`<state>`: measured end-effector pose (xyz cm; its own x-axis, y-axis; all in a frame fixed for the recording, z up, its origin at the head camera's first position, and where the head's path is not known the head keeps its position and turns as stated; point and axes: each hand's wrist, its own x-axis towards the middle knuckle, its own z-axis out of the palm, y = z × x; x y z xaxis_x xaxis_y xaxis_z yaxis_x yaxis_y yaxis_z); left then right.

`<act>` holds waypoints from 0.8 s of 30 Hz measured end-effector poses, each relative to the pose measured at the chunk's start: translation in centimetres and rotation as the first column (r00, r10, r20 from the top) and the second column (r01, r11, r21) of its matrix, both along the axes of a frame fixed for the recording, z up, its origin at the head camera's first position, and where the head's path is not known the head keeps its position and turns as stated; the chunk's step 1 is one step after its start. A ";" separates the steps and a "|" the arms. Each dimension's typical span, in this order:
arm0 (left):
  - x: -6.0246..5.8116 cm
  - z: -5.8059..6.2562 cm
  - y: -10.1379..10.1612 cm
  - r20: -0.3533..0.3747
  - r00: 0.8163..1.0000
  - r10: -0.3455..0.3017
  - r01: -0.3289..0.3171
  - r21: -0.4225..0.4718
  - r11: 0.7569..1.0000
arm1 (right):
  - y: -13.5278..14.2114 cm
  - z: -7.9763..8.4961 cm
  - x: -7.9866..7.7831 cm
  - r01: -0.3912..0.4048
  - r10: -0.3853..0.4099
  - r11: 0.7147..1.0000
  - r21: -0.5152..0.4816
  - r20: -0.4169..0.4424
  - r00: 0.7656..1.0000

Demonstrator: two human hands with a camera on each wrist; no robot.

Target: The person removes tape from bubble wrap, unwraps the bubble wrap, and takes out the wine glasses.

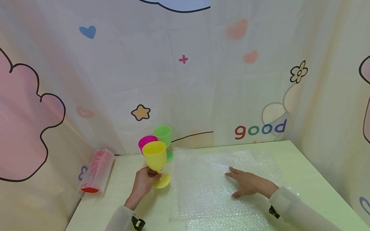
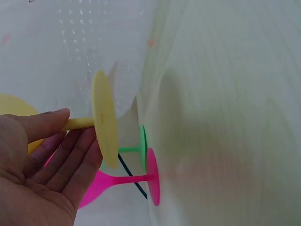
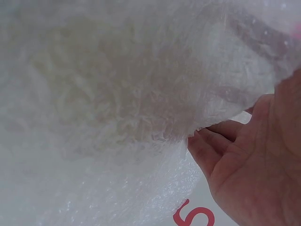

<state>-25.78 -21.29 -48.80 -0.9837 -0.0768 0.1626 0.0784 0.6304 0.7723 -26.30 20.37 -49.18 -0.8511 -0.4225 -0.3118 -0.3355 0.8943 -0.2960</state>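
- The yellow goblet (image 1: 154,157) is in the left hand (image 1: 146,179), left of centre, with its bowl up and leaning slightly left; its foot (image 2: 104,120) appears raised off the tabletop (image 1: 303,170).
- The left hand's fingers and thumb are clamped on the goblet's stem (image 2: 80,124), just above the foot.
- The right hand (image 1: 248,183) is over the bubble wrap sheet (image 1: 199,186), which lies to the right of the goblet. Its fingers are apart; I cannot tell how firmly their tips meet the film.
- The magenta goblet (image 1: 146,140) and green goblet (image 1: 162,136) stand just beyond the yellow one, towards the far edge. A bubble-wrapped red bundle (image 1: 98,170) lies at the far left.
- The goblet looks like thin plastic, so it should be light, stiff and fairly smooth. The slim stem suits a pinch, though the wide bowl could make it top-heavy there; a light hold round the bowl would steady it.
- The bubble wrap should be feather-light, floppy and apt to slide; a corner or edge is likely the easiest hold, and flat fingers should pin it.
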 end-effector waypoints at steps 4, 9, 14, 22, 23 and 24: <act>-0.5 -0.6 -0.3 0.010 1.000 0.007 -0.007 0.006 1.000 | 0.0 -0.1 -0.1 0.011 -0.011 1.000 -0.006 0.011 1.000; -1.1 -1.2 -0.7 0.036 0.999 0.011 -0.011 0.003 1.000 | 0.1 -0.3 -0.2 0.011 -0.011 1.000 0.000 0.008 1.000; -1.5 -1.8 -0.9 0.055 0.998 0.002 -0.002 -0.008 1.000 | 0.1 -0.4 -0.2 0.013 -0.013 1.000 -0.005 0.012 1.000; -2.3 -2.8 -1.1 0.077 0.997 -0.003 0.003 -0.006 1.000 | 0.1 -0.3 -0.2 0.018 -0.018 1.000 -0.011 0.024 1.000; -2.3 -2.9 -1.1 0.076 0.997 0.000 0.001 -0.008 1.000 | 0.1 -0.3 -0.2 0.019 -0.018 1.000 -0.013 0.026 1.000; -2.4 -3.0 -1.1 0.077 0.997 0.003 -0.002 -0.011 1.000 | 0.1 -0.3 -0.2 0.020 -0.020 1.000 -0.013 0.025 0.999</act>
